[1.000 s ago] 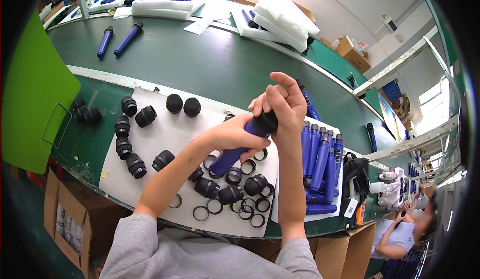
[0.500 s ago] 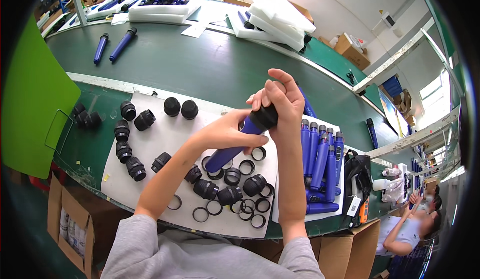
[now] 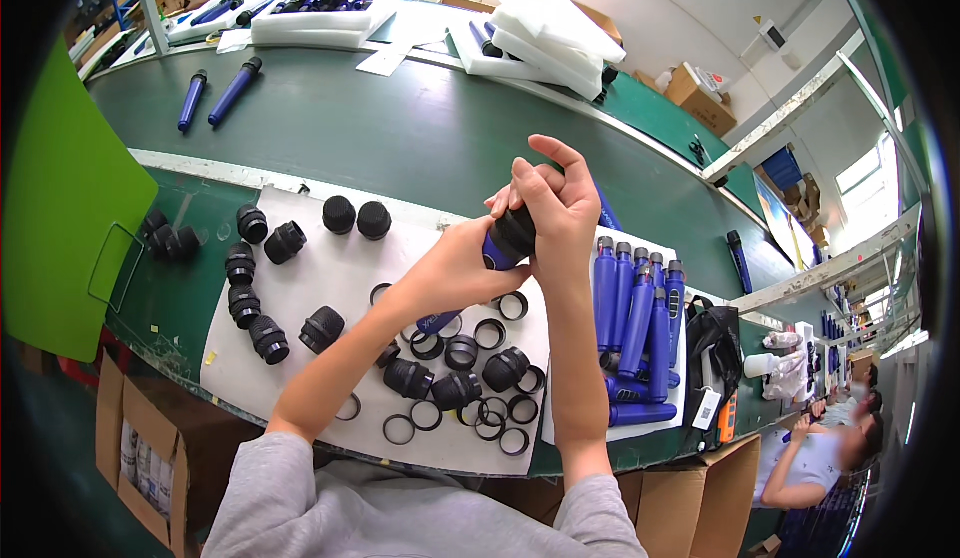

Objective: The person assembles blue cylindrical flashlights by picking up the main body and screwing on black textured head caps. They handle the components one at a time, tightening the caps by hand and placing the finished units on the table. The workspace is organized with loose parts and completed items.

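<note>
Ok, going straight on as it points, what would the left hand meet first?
Beyond the microphone in the left hand, probably the right hand at its black head; depth is unclear.

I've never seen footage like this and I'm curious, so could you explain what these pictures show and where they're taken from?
There is no robot here: these are a person's own bare hands. All the pictures come from one fisheye camera worn on the person's head, looking down, so straight edges bend near the rim.

The left hand grips the blue body of a microphone, while the right hand is closed around its black head.

Below them, a pale sheet carries loose black microphone heads and thin black rings. To the right lies a group of blue microphone bodies. Beyond, two more blue microphones rest on a green surface.
</note>
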`<action>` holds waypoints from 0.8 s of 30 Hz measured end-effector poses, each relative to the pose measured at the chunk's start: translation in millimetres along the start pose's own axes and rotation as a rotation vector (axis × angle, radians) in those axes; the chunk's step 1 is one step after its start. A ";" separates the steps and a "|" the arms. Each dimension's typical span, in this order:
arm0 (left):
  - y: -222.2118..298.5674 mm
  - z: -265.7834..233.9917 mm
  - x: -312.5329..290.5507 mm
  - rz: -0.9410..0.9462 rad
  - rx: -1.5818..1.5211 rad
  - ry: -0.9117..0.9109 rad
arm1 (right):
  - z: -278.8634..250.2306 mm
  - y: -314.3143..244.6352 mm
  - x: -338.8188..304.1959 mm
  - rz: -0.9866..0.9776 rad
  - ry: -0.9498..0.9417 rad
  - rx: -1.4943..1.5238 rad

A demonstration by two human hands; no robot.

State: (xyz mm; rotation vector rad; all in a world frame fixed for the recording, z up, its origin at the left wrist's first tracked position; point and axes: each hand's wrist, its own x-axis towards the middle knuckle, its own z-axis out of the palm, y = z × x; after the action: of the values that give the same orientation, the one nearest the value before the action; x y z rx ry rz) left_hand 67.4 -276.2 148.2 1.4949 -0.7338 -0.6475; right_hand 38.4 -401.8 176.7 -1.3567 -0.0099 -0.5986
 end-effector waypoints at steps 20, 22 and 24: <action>-3.0 3.1 -5.2 -0.026 -0.333 -0.115 | -6.5 -3.6 1.4 0.046 -0.074 0.183; -0.5 3.2 -4.6 0.003 -0.343 -0.046 | -6.6 -2.7 1.8 0.070 -0.024 0.209; 2.3 3.1 -3.5 0.096 -0.132 0.061 | -7.2 -1.4 3.1 0.072 -0.001 0.210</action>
State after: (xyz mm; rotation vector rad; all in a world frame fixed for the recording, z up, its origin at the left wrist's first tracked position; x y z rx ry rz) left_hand 62.7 -275.5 150.2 1.3443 -0.6981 -0.5642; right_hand 38.1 -409.7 177.4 -1.1491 -0.0233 -0.5213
